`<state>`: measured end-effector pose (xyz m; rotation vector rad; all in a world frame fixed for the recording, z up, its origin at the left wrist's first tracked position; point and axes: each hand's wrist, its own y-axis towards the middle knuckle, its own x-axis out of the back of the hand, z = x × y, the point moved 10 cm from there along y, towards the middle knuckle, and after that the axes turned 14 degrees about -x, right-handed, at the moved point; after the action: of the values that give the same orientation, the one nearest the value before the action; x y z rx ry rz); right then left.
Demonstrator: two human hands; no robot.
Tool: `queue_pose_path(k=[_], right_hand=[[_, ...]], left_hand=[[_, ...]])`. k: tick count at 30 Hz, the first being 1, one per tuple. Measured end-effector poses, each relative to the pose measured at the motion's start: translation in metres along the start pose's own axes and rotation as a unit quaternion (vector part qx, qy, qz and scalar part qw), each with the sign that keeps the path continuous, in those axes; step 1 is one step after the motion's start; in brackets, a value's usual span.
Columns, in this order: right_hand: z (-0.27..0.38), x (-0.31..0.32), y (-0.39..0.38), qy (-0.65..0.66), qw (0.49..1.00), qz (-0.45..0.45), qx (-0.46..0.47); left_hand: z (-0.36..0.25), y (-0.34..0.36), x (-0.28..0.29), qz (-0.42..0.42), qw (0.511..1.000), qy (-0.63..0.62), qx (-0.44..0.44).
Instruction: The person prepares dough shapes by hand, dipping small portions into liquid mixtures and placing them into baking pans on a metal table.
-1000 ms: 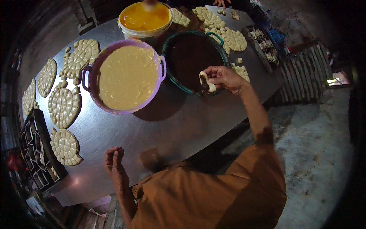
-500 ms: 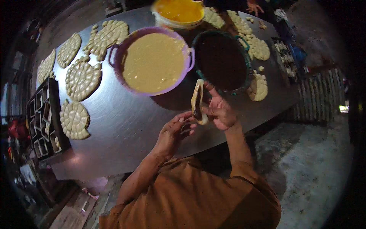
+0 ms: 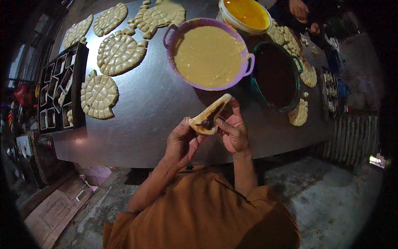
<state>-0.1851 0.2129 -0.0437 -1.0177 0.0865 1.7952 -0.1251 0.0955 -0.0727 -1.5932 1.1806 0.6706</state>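
Note:
Between my two hands, above the table's near side, is a flattened piece of pale dough (image 3: pixel 221 102), slanting up to the right. A dark, glossy filling (image 3: pixel 208 120) is smeared along its middle over a yellowish layer. My left hand (image 3: pixel 180 139) pinches the lower left end, thumb on top. My right hand (image 3: pixel 234 132) is closed on the right side, its thumb on the near edge and its fingers behind. Just beyond stands a purple two-handled basin (image 3: pixel 169 52) of beige paste (image 3: pixel 209 56). To its right, a dark green tub (image 3: pixel 287 109) holds a dark brown filling (image 3: pixel 273 74).
Scored dough rounds (image 3: pixel 121 54) lie on the metal table (image 3: pixel 137 124) at left, with more dough (image 3: pixel 308 74) at right. A dark tray of metal moulds (image 3: pixel 62 87) sits at the left edge, another (image 3: pixel 330 93) at the right. Behind are a white bucket (image 3: pixel 225 17) and another person's hand (image 3: pixel 299 10).
The dough piece has turned from nearly upright to a slant, its filled face showing. My left hand has gone from loosely open fingers beside it to gripping its end. The view has shifted.

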Motion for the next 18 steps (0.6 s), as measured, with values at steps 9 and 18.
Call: queue_pose_path(k=[9, 18], right_hand=[[0.002, -0.044, -0.011, -0.309, 0.927, -0.030, 0.212], [-0.014, -0.117, -0.036, -0.719, 0.576, -0.004, 0.388]], left_hand=[[-0.049, 0.002, 0.006, 0.015, 0.992, 0.049, -0.118], [-0.106, -0.015, -0.016, 0.022, 0.906, 0.348, -0.239]])
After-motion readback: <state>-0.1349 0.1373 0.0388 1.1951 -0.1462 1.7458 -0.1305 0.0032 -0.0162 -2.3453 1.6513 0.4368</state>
